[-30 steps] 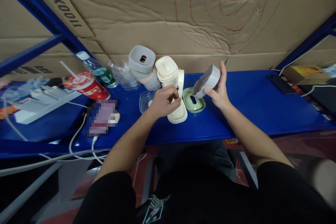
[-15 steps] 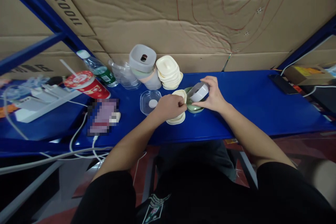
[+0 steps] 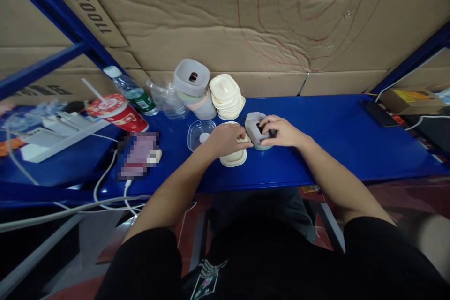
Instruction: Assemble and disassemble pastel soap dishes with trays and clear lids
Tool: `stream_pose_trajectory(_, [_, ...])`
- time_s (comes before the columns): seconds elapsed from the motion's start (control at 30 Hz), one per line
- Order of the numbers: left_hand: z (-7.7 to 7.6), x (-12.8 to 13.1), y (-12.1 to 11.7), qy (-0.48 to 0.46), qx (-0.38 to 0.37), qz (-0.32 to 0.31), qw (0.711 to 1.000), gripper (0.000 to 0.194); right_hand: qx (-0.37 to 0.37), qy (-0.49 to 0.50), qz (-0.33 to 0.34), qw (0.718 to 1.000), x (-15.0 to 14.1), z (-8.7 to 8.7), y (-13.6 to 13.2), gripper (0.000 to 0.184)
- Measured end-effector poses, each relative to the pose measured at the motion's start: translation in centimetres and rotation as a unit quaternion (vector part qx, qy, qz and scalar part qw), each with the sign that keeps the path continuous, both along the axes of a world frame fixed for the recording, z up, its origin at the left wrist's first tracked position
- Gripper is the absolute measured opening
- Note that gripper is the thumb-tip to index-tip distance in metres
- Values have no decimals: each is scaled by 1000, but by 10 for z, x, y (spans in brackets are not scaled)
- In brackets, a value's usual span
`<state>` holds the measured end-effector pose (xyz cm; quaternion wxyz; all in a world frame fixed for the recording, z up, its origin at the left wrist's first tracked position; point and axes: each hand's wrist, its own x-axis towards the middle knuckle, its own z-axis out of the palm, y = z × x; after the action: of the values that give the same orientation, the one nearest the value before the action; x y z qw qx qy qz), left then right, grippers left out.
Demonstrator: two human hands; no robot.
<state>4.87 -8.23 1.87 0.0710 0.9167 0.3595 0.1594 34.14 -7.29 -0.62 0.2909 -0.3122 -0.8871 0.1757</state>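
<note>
My right hand (image 3: 280, 131) grips a grey, rounded-square plastic cover (image 3: 252, 125) with a dark hole in its top, thumb on the near side and fingers over the opening. Under the cover, a strip of a green dish (image 3: 263, 148) shows at the front. My left hand (image 3: 228, 140) is closed just left of the cover, fingers curled and thumb pointing right. Cream lids (image 3: 233, 159) lie beneath it, partly hidden by the hand. Whatever sits between its fingers I cannot make out. A clear lid (image 3: 196, 133) with a white disc lies left of that hand.
Behind are stacked grey covers (image 3: 191, 79), a pile of cream lids (image 3: 227, 91) and clear plastic lids (image 3: 172, 101). Leftward stand a water bottle (image 3: 135, 96), a red cup (image 3: 123, 115), a phone (image 3: 138, 154) and a power strip (image 3: 66, 136). A black device (image 3: 379, 112) lies right.
My right hand has lowered the grey cover from a tilt onto the green dish, with its hole facing up. My left hand has shifted slightly and its thumb now stretches right.
</note>
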Motion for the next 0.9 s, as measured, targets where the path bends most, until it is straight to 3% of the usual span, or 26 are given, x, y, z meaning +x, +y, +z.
stream_pose_trajectory(0.17, [-1,-6,5,7,7,-11,1000,50,17,-4,-4,1000,-2,1,-1,57])
stream_pose_trajectory(0.4, [4,-5,-2,91,-82,12,992,117,25,-14,-43,999,-1,7,-1,79])
stream_pose_trajectory(0.57, [8,-9,-3,113,-129,-3,985,135,14,-12,-80,997,1,3,1,86])
stream_pose_trajectory(0.7, [10,-12,-3,135,-139,-5,981,132,-36,-15,-147,988,4,-4,5,92])
stream_pose_trajectory(0.9, [13,-13,-1,126,-115,-27,985,79,-123,-59,-274,952,3,-8,8,88])
